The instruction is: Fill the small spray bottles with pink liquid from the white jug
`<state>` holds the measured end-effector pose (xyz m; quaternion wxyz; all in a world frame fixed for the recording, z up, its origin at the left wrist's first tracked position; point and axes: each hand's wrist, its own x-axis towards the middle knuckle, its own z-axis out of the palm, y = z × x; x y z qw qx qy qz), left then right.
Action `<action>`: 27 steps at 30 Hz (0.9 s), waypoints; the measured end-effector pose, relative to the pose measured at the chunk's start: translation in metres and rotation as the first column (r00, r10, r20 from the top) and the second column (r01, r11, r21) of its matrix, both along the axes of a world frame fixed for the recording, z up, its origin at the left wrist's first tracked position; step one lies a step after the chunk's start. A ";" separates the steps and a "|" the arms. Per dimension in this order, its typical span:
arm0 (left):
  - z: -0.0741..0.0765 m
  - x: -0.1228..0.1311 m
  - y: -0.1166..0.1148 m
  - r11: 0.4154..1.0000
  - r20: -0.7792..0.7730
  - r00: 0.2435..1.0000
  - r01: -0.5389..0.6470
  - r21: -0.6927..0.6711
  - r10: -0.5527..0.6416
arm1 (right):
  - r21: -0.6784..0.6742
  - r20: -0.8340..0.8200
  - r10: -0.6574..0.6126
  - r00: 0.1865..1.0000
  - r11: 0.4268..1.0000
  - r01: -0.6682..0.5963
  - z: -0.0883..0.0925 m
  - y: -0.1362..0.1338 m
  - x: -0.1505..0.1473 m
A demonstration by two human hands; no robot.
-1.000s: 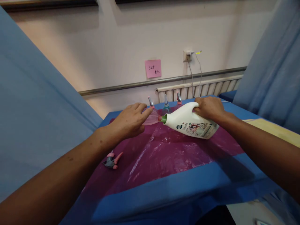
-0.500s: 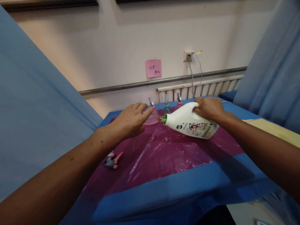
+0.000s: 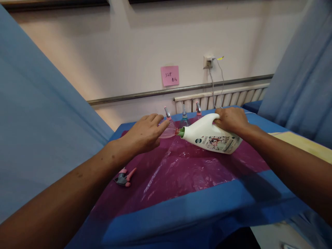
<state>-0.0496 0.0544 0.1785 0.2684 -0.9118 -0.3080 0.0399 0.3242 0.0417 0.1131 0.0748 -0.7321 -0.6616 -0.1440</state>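
My right hand [image 3: 230, 119] grips the handle of a white detergent jug [image 3: 211, 135], tipped on its side with its green mouth [image 3: 181, 131] pointing left. That mouth meets the neck of a small clear pink bottle [image 3: 168, 129], which my left hand [image 3: 144, 134] holds tilted with fingers wrapped round it. Both are held just above a purple plastic sheet [image 3: 181, 169] on the blue-covered table [image 3: 197, 211].
Three spray bottles [image 3: 183, 117] with grey and pink trigger heads stand at the table's far edge. A loose pink and grey spray head [image 3: 123, 177] lies on the sheet at the left. Blue cloth hangs on both sides. A radiator and wall socket are behind.
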 end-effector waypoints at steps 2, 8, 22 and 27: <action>0.000 0.000 0.000 1.000 0.012 1.000 0.008 -0.004 -0.008 | -0.003 0.000 -0.001 1.000 1.000 0.001 0.000 0.000 0.000; -0.001 0.000 0.001 0.998 -0.039 0.999 0.022 0.051 -0.020 | 0.010 0.005 -0.008 1.000 1.000 0.008 -0.002 0.001 0.000; -0.002 -0.001 0.005 0.994 -0.036 0.997 0.073 0.081 -0.071 | 0.004 0.004 -0.002 1.000 1.000 0.002 -0.002 0.001 0.000; -0.002 0.000 0.005 0.992 -0.060 0.996 0.079 0.102 -0.074 | 0.016 0.011 -0.003 1.000 1.000 0.003 -0.003 0.002 0.000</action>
